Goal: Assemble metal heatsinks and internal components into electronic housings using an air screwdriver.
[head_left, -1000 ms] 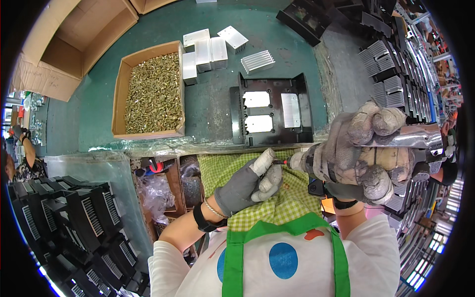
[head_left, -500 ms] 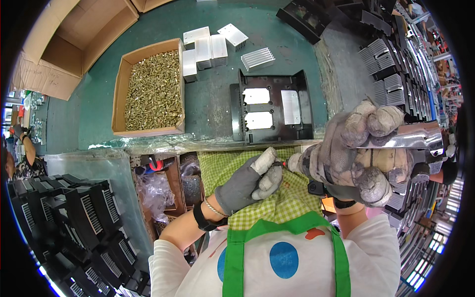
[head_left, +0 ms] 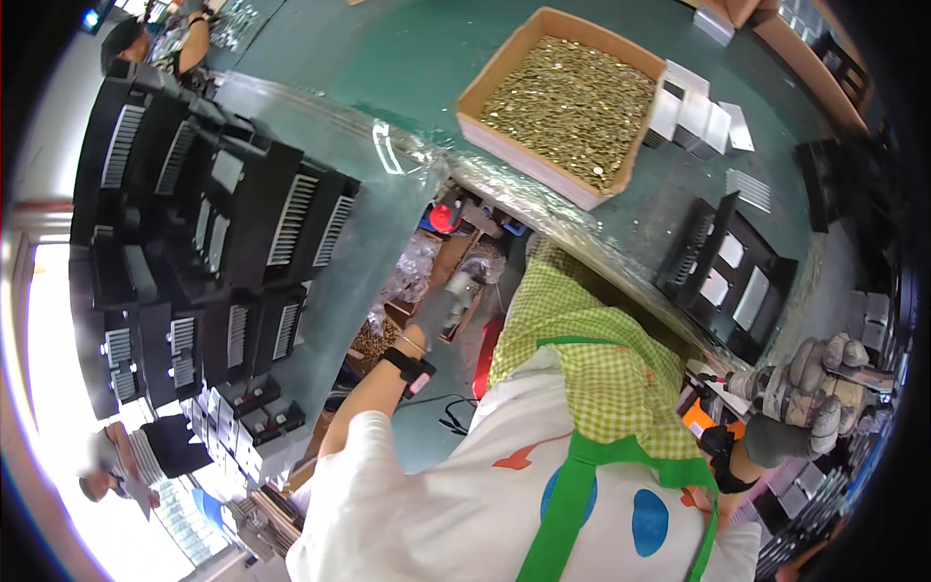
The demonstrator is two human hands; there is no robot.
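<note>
My left hand (head_left: 441, 308), in a grey glove and blurred, reaches down beneath the bench front. It is beside a cardboard divider (head_left: 453, 254) and a clear plastic bag (head_left: 415, 267); its fingertips are too smeared to show any grip. At the right, my gloved right hand (head_left: 810, 388) is wrapped around a power screwdriver (head_left: 866, 379) with a silver body. Its tip points left, past the bench edge. On the bench near that hand stands a black metal housing (head_left: 749, 335) with rectangular cut-outs and finned sides.
A cardboard box (head_left: 524, 157) of small brass-coloured parts stands on the green bench (head_left: 378, 58). Silver heat sinks (head_left: 690, 121) lie beside it. Stacked black finned housings (head_left: 257, 218) fill a left-hand surface. Two people, one far left (head_left: 189, 44), one lower left (head_left: 145, 456), are nearby.
The view has swung to the left. My left hand has left the screwdriver's tip and gone down under the bench. My right hand still holds the screwdriver, off to the right.
</note>
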